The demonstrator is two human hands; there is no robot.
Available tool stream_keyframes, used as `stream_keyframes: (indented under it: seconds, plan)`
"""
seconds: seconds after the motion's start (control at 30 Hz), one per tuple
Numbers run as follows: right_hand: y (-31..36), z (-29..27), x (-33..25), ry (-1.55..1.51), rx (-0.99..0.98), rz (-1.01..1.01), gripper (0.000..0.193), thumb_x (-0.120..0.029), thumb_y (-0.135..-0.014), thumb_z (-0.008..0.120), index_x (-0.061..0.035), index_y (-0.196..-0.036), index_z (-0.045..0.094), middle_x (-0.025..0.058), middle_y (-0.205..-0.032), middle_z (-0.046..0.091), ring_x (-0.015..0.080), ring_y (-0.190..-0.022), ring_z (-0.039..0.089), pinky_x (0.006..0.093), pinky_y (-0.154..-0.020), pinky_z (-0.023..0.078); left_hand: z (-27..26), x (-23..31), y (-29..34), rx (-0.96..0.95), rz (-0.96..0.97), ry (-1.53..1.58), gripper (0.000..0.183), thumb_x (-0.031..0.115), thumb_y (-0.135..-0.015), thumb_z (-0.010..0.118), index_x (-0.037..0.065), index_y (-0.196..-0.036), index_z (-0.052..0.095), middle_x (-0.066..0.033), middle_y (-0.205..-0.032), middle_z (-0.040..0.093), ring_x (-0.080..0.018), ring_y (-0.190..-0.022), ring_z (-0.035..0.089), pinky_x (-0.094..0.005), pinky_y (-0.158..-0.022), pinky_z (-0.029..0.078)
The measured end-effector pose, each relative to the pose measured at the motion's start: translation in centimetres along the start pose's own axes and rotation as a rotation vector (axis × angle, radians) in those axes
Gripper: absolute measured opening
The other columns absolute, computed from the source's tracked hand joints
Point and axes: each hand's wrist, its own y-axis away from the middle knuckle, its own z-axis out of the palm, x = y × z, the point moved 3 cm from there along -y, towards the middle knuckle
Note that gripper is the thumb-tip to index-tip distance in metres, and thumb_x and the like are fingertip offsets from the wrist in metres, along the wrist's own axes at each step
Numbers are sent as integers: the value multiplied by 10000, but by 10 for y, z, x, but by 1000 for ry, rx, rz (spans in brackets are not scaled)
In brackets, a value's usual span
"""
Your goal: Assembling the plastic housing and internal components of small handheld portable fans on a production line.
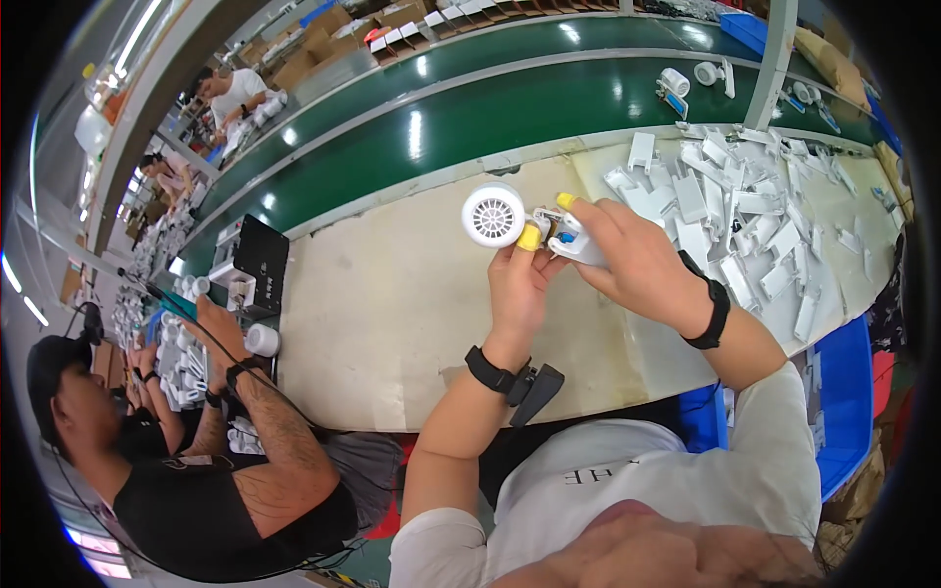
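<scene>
A round white part with a slotted grille (pixel 493 215), like a small fan head, faces up over the table. My left hand (pixel 520 289) is closed at its lower right side, with a yellow finger cover on one digit. Right beside it, my right hand (pixel 632 250) grips a white plastic casing (pixel 582 247) with something blue inside. Another yellow cover sits on a right-hand digit. The two parts meet between my fingers; whether they are joined there I cannot tell. Both of my wrists wear black straps.
Loose white casings (pixel 691 199) lie heaped on the right of the pale worktable (pixel 392 323). Beyond runs a green conveyor belt (pixel 441 127) with several fan parts. A black box-shaped device (pixel 263 267) stands left, near a co-worker in black (pixel 245 500). A blue bin (pixel 845 412) sits lower right.
</scene>
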Motion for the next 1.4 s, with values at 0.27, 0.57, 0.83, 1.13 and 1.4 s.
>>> stream_keyframes:
  seconds: [0.27,0.57,0.83,1.13,1.4]
  plan:
    - [-13,13,0,109,127,-267,636,-50,-681,658,-20,-1248,372,180,-1217,470,359,-1094,470,400,-905,415,-3,-2,6,-4,103,-35,301,154,-884,547,-12,-1131,505,-84,-1085,559,-162,-929,574,-308,-779,495]
    - [-23,28,-8,74,258,-222,700,-116,-681,668,-20,-1280,320,176,-1219,469,358,-1049,494,389,-877,428,2,20,12,155,401,-397,316,89,-853,578,-23,-1138,502,-97,-1065,583,-158,-965,553,-287,-842,449]
    - [-9,32,19,-650,-198,119,396,-389,-815,619,-1,-861,557,111,-740,563,185,-658,532,296,-601,414,14,53,21,-13,496,-252,375,301,-879,529,27,-1133,500,-147,-1137,547,-281,-1085,516,-427,-913,433]
    - [0,30,-4,-427,-41,-186,331,-344,-816,619,-35,-763,513,96,-632,508,209,-542,484,308,-532,400,12,66,39,21,488,-109,423,318,-841,574,70,-1161,453,-149,-1059,566,-276,-936,583,-420,-781,512]
    - [-13,49,5,-741,-174,125,372,-380,-792,623,-27,-764,512,130,-689,568,269,-657,583,350,-574,439,-5,70,15,143,398,-267,441,254,-868,552,-32,-1181,430,-171,-1049,568,-265,-887,592,-409,-758,514]
